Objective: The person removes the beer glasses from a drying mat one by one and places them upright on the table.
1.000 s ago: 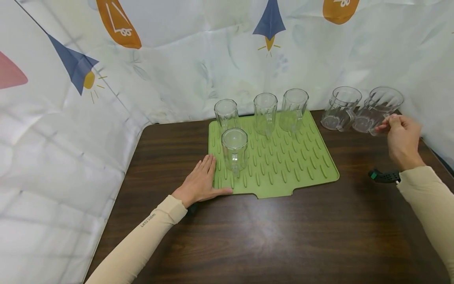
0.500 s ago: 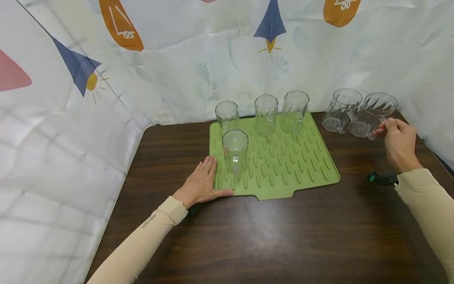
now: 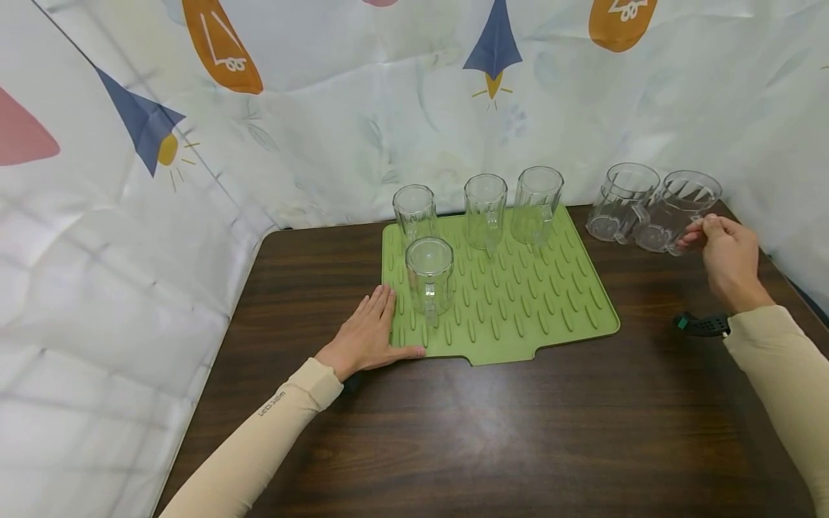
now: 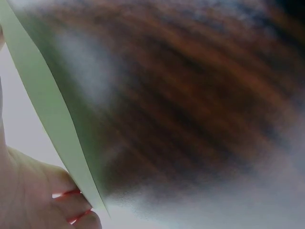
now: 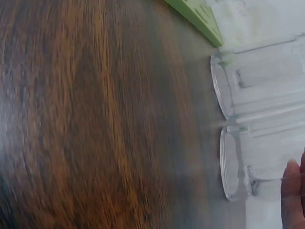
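Observation:
My right hand pinches the handle of a clear glass mug at the table's back right. That mug stands upright, close beside another glass mug; in the right wrist view their bases sit side by side, and a fingertip shows at the handle. My left hand lies with straight fingers and spread thumb along the front left corner of a green drying mat. Its fingers show beside the mat's edge in the left wrist view.
Several glass mugs stand on the mat: one near my left hand, another behind it, and two more, a middle mug and a right mug, along the back. A patterned white curtain hangs behind the dark wooden table.
My right hand has drawn the far right mug left and slightly toward me, closer to the mug beside it. The left hand and the mugs on the mat have stayed put.

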Tool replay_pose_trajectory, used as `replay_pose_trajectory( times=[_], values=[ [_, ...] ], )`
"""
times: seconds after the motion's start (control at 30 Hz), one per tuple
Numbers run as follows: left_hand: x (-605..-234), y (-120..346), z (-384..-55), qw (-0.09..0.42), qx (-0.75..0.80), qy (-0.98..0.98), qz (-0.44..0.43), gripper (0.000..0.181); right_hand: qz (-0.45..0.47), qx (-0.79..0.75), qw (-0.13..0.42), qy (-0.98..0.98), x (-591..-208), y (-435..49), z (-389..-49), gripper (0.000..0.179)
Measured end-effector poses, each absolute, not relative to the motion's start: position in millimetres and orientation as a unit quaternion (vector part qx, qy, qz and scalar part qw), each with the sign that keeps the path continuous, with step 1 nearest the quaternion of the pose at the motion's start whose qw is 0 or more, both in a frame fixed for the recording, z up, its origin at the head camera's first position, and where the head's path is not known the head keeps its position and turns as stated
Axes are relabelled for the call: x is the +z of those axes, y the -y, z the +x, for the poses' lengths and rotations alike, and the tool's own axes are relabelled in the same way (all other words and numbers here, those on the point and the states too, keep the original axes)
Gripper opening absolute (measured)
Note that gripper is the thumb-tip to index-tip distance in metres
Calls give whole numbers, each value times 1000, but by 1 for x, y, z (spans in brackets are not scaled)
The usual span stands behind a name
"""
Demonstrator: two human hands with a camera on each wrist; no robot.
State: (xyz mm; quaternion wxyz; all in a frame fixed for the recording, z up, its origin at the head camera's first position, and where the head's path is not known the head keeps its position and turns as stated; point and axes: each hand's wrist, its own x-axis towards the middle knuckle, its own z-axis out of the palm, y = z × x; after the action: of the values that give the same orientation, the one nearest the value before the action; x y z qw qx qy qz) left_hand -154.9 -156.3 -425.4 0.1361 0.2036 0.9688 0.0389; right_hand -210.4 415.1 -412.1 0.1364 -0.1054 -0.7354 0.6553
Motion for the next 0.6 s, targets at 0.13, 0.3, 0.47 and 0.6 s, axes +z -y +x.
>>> replay_pose_trajectory(
  times=[0.13, 0.3, 0.47, 0.6],
  values=[
    [-425, 156, -154, 138, 41, -968, 204, 122, -104, 563, 129, 810, -411, -417, -209, 39],
    [-427, 157, -154, 138, 35, -968, 207, 122, -126, 457, 101, 875, -408, -419, -206, 43],
    [-426, 157, -154, 139, 30, -967, 210, 122, -151, 454, 121, 870, -399, -423, -203, 24],
    [-424, 159, -154, 143, 23, -967, 210, 122, -161, 484, 165, 844, -386, -419, -200, 16]
  ],
)
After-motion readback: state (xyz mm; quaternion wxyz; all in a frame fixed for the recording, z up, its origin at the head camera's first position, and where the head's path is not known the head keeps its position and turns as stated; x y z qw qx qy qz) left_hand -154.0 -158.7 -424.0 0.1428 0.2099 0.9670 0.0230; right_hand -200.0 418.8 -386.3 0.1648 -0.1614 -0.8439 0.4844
